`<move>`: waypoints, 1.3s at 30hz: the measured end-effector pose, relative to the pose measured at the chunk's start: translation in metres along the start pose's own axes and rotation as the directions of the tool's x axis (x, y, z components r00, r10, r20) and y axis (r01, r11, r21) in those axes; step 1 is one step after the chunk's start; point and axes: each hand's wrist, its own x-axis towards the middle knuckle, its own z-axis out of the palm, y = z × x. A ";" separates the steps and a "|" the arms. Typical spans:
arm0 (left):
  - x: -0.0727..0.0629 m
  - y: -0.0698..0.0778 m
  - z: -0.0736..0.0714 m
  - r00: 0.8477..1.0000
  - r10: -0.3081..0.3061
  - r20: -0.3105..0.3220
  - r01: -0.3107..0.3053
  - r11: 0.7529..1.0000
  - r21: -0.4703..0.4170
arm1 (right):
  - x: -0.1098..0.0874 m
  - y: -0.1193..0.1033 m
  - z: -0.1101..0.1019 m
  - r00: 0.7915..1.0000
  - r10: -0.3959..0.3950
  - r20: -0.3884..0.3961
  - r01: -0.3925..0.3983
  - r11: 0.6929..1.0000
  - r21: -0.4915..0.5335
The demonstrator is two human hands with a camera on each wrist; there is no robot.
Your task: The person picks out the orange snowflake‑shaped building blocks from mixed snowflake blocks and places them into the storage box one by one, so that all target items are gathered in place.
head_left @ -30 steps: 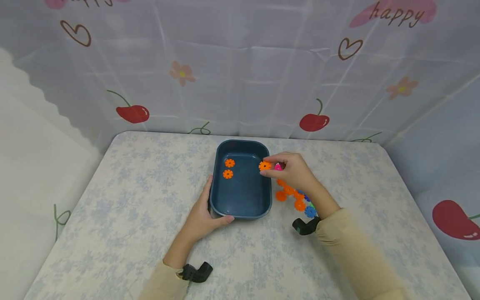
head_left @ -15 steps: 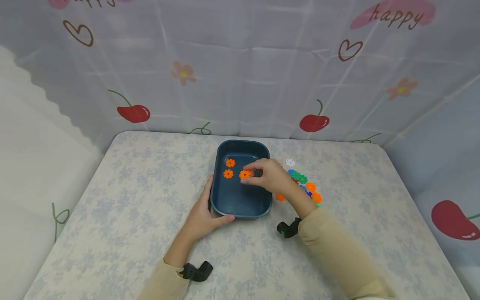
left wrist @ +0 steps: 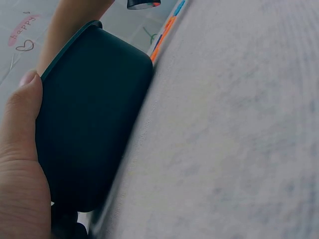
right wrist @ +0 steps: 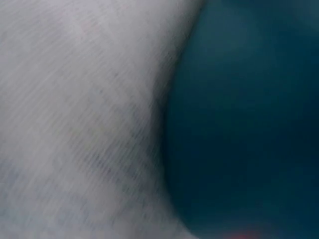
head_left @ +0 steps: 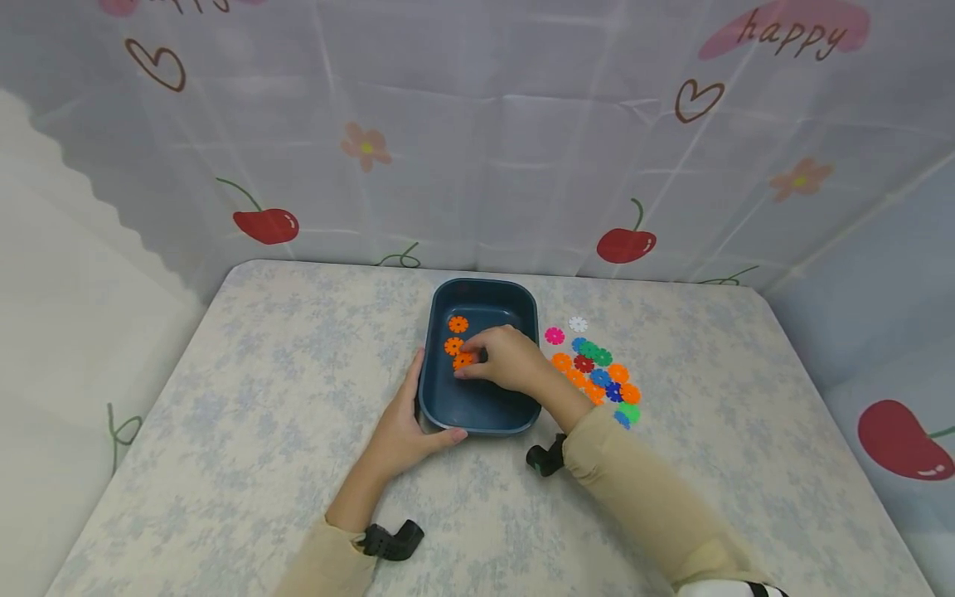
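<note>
A dark blue rectangular bin [head_left: 496, 406] stands on the table. My left hand [head_left: 399, 435] holds its near left corner, the thumb at the near rim and the fingers along the left wall. In the left wrist view the thumb [left wrist: 22, 114] lies against the bin's outer side [left wrist: 94, 114]. Inside the bin, my right hand [head_left: 503, 358] pinches an orange notched plastic disc [head_left: 462, 361] low over the floor. Two more orange discs, a far one [head_left: 458, 324] and a nearer one [head_left: 453, 346], lie along the left side. The right wrist view is blurred and shows the bin wall [right wrist: 239, 124].
Right of the bin lies a loose cluster of notched discs, among them a pink disc [head_left: 555, 336], a white disc [head_left: 578, 324], a red disc [head_left: 584, 363] and several orange, blue and green ones. A printed curtain [head_left: 477, 166] hangs behind the table [head_left: 298, 373].
My right hand has carried the orange disc from the bin's right rim leftward and down, to beside the two orange discs. The left hand and bin stay put. More of the cluster is uncovered.
</note>
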 end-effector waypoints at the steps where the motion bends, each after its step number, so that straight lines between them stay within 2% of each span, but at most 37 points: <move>1: 0.000 0.000 0.000 1.000 -0.002 0.000 0.002 1.000 0.000 | 0.002 -0.001 0.001 1.000 0.001 0.009 -0.001 1.000 -0.010; 12: 0.001 0.001 0.000 1.000 -0.001 0.006 0.001 1.000 -0.003 | 0.013 -0.004 0.011 0.998 0.002 0.069 0.004 0.997 -0.079; 39: 0.001 -0.003 0.001 1.000 -0.006 -0.002 0.006 1.000 -0.018 | 0.021 -0.006 0.022 0.996 -0.019 0.083 0.031 0.989 -0.148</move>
